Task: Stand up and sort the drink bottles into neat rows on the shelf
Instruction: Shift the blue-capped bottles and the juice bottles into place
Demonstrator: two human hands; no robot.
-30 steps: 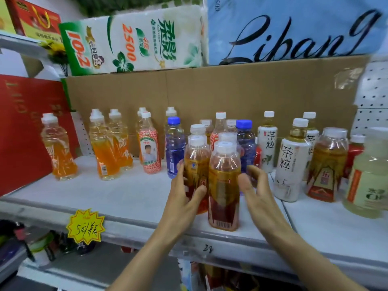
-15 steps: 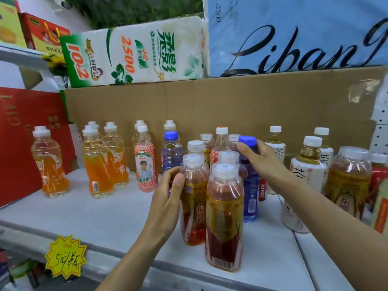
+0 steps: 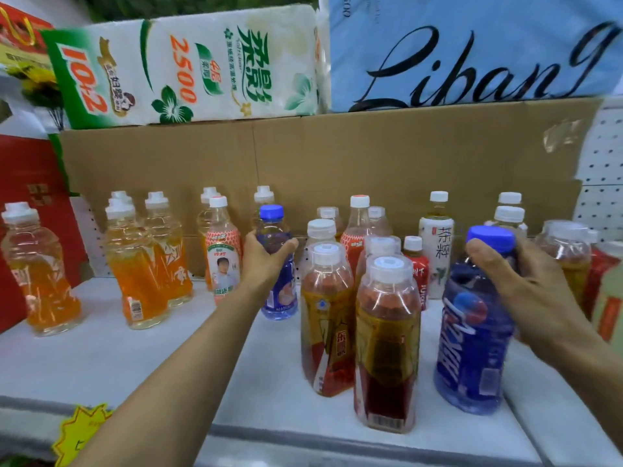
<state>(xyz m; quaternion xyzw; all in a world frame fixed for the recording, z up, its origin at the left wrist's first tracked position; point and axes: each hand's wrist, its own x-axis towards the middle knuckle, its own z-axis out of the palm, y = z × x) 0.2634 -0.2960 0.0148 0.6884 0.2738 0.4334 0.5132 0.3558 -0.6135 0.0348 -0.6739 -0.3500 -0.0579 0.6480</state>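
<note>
shelf [image 3: 101,365]: white, flat | near blue bottle [image 3: 472,348]: blue cap, upright, 4 o'clock, front | far blue bottle [image 3: 278,291]: upright, centre, 12 o'clock | amber tea bottles [image 3: 386,348]: clear caps, upright cluster at 6 o'clock | orange bottles [image 3: 138,281]: white caps, upright, 9 o'clock | white-label tea bottle [image 3: 436,244]: upright, 1 o'clock, rear

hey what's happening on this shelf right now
A person is sorting drink bottles on a white shelf. Each hand grips a blue bottle: the left hand holds the smaller one near the back, the right hand holds the bigger one by its top at the front. Tea bottles stand clustered between them, orange ones to the left.
</note>
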